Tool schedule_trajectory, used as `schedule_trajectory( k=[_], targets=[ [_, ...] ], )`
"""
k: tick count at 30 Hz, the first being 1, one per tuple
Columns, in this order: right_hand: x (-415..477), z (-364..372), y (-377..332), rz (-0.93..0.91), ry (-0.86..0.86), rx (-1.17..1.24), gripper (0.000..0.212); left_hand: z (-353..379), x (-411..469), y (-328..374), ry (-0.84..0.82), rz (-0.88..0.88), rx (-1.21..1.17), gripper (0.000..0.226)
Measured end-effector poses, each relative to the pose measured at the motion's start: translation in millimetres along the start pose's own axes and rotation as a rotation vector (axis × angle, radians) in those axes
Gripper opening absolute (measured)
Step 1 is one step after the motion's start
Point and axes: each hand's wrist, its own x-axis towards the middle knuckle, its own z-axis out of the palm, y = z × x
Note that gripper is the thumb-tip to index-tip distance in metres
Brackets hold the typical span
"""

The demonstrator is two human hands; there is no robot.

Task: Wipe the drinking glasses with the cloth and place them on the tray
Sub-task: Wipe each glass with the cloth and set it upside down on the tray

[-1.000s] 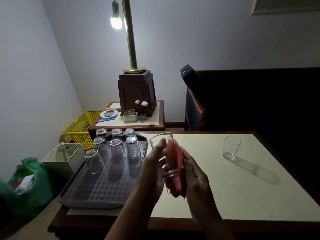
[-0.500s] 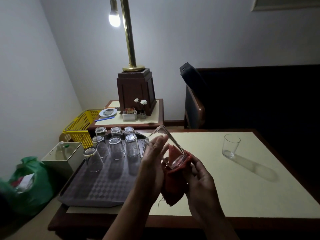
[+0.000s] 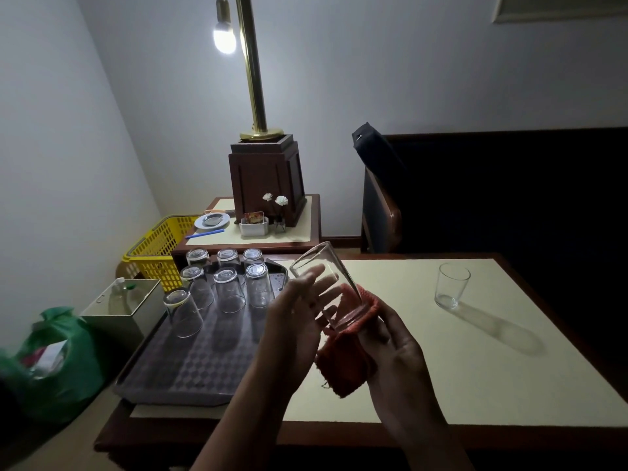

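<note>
A clear drinking glass (image 3: 326,277) is tilted, its mouth pointing up and to the left, over the table's left part. Its base sits in a red cloth (image 3: 346,362) that my right hand (image 3: 394,351) cups from below. My left hand (image 3: 299,317) rests against the glass's side, fingers spread. Several glasses (image 3: 231,290) stand upside down at the far end of a dark patterned tray (image 3: 190,368). One more glass (image 3: 452,283) stands upright on the table at the right.
The cream-topped table (image 3: 441,385) has a dark wooden rim. Behind it stands a side table (image 3: 299,229) with a lamp base, a plate and a small holder. A yellow basket (image 3: 156,249), a white bin (image 3: 119,311) and a green bag (image 3: 57,355) sit left.
The glass has tipped from nearly upright to leaning left, and the cloth has slid from its side down around its base. My left hand's fingers have loosened and spread.
</note>
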Motion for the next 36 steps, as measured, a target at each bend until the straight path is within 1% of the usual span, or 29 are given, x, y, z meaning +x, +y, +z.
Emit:
schedule_trajectory(
  k=[2, 3, 6, 9, 11, 14, 15, 17, 18, 20, 24, 26, 28, 31, 33, 36],
  targets=[
    [-2.0, -1.4, 0.9, -0.012, -0.022, -0.023, 0.045, 4.8, -0.3, 3.8, 0.025, 0.014, 0.140, 0.061],
    [-2.4, -1.8, 0.0, -0.021, -0.030, -0.039, 0.045, 6.2, 0.3, 4.3, 0.022, 0.018, 0.151, 0.059],
    [-1.9, -2.8, -1.7, -0.035, -0.023, -0.020, 0.045, 3.1, 2.9, 2.5, 0.004, 0.019, 0.041, 0.058],
    [-0.2, -1.7, -2.3, -0.020, -0.012, 0.026, 0.046, -4.3, 0.8, 0.1, -0.073, -0.005, -0.102, 0.059],
    [0.0, -2.8, -1.1, 0.002, 0.009, 0.040, 0.047, -4.7, -0.4, -0.5, -0.102, -0.013, -0.104, 0.062],
    [-1.0, -5.9, 1.0, 0.010, 0.023, 0.048, 0.047, -0.1, 0.5, 0.3, -0.026, 0.030, 0.073, 0.056],
    [-1.5, -5.6, -0.3, -0.002, 0.026, 0.033, 0.049, 0.8, 1.0, 0.7, -0.002, 0.043, 0.059, 0.053],
    [-2.2, -3.6, -2.0, -0.023, 0.016, 0.022, 0.061, 0.7, 2.1, 0.0, 0.038, 0.062, -0.005, 0.051],
    [-2.2, -2.9, -2.0, -0.033, 0.009, 0.019, 0.060, 0.1, 2.1, -1.0, 0.056, 0.072, -0.022, 0.052],
    [-2.5, -1.6, -2.1, -0.046, 0.022, 0.006, 0.047, 1.4, 1.0, -3.7, 0.081, 0.113, -0.031, 0.058],
    [-6.7, 1.1, -2.0, -0.044, 0.060, -0.020, 0.046, 5.6, -2.5, -7.8, 0.138, 0.269, 0.080, 0.061],
    [-6.5, 0.0, -3.1, -0.041, 0.095, -0.027, 0.046, 3.4, -6.3, -9.6, 0.104, 0.267, 0.075, 0.060],
    [-4.3, -0.4, -5.7, -0.022, 0.108, -0.026, 0.042, 0.6, -11.1, -11.3, 0.044, 0.251, 0.091, 0.061],
    [-2.4, 0.0, -9.6, 0.013, 0.088, -0.052, 0.038, -0.1, -14.5, -12.7, 0.006, 0.287, 0.228, 0.068],
    [-3.4, -1.7, -9.9, 0.023, 0.111, -0.066, 0.034, 0.1, -15.4, -10.6, -0.002, 0.339, 0.340, 0.070],
    [-7.5, -3.1, -9.3, 0.028, 0.168, -0.054, 0.023, -1.7, -15.6, -7.0, -0.022, 0.389, 0.471, 0.071]
  ],
)
